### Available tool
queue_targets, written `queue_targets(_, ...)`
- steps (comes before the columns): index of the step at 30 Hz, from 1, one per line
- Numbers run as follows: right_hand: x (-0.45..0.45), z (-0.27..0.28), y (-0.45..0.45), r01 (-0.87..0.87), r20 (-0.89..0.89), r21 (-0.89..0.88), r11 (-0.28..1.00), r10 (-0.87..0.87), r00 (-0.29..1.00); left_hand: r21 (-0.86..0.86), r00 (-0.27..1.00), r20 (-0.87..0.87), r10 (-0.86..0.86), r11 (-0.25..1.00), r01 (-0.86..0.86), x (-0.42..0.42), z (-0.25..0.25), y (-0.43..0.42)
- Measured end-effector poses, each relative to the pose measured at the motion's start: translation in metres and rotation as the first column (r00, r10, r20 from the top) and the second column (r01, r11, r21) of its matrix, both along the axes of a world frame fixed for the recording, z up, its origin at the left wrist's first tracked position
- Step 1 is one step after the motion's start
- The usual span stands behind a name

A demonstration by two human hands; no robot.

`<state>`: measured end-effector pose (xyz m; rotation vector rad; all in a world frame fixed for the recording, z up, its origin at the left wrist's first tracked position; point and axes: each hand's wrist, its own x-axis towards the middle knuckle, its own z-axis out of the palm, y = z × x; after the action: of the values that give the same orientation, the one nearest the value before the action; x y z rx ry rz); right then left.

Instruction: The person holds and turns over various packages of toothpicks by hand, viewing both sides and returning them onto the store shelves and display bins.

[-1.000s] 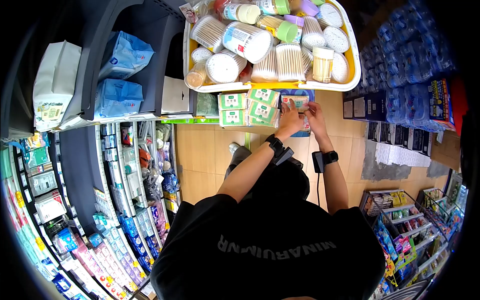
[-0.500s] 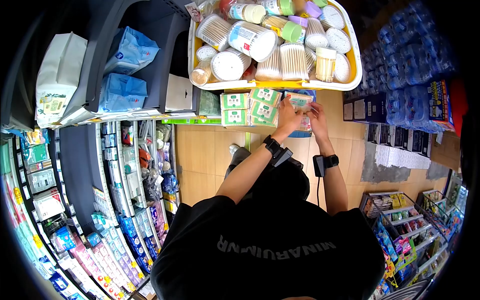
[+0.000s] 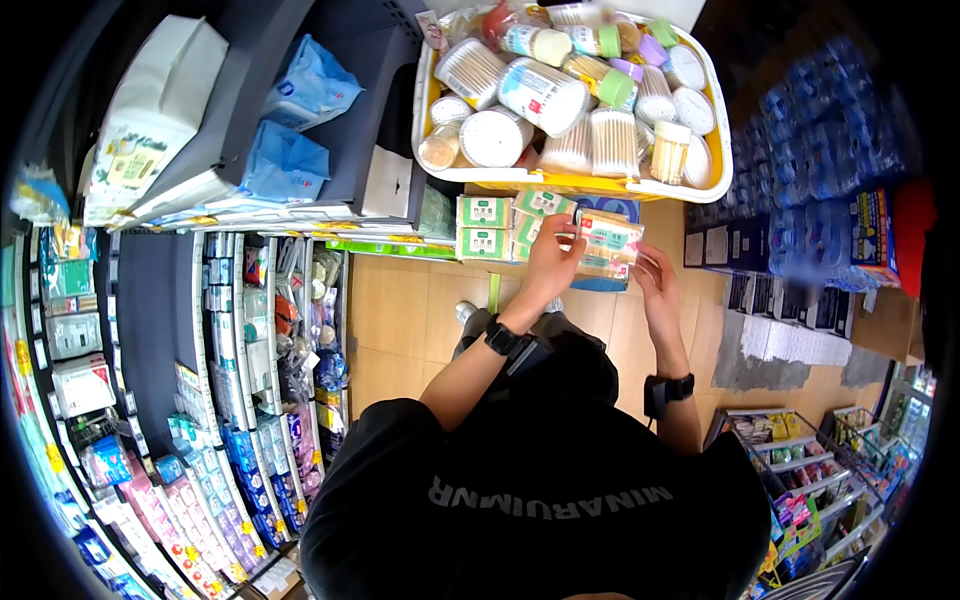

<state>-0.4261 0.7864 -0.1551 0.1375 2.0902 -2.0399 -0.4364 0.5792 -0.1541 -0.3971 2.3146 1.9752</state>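
Both my hands hold up a flat clear pack of thin wooden sticks (image 3: 608,243) with a red and teal label. My left hand (image 3: 552,262) pinches its left edge. The fingers of my right hand (image 3: 655,285) are curled against its right edge. Just left of my left hand, green-and-white packs (image 3: 485,212) sit in stacked rows, partly covered by that hand. Behind the held pack, part of a blue container (image 3: 628,212) shows.
Beyond the packs stands a white-and-yellow basket (image 3: 560,180) heaped with tubs of cotton swabs (image 3: 543,95). Shelves with blue bags (image 3: 285,160) rise on the left. Wrapped water bottles (image 3: 825,200) are stacked on the right. Snack racks (image 3: 800,470) stand at lower right.
The pack of sticks has been lifted clear of the stack and turned flatter towards me. My hands have moved apart to its two edges. The view has shifted slightly.
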Motion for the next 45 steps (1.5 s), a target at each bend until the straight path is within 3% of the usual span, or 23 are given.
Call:
queue_targets(9,0.022,0.131,-0.028,-0.196,-0.199,-0.018,0.98,0.189,0.962,0.311,0.982,-0.127,0.141,0.946,-0.096,0.054,0.104,-0.049)
queue_targets(15,0.021,0.174,-0.059,-0.387,-0.335,-0.063,0.92,0.346,0.876,0.512,0.954,-0.175,0.242,0.85,-0.121,0.093,0.161,-0.086)
queue_targets(26,0.014,0.205,-0.163,-0.734,-0.413,-0.108,0.671,0.641,0.647,0.58,0.794,-0.179,0.582,0.714,-0.392,0.171,0.193,-0.152)
queue_targets(33,0.029,0.209,-0.254,-0.896,-0.372,-0.126,0.426,0.817,0.441,0.572,0.563,-0.187,0.805,0.555,-0.604,0.236,0.192,-0.191)
queue_targets(40,0.064,0.221,-0.341,-0.974,-0.416,-0.111,0.195,0.882,0.224,0.529,0.377,-0.241,0.894,0.447,-0.722,0.298,0.197,-0.225)
queue_targets(45,0.089,0.228,-0.395,-0.991,-0.43,-0.113,0.078,0.895,0.119,0.509,0.332,-0.252,0.909,0.416,-0.753,0.333,0.196,-0.254)
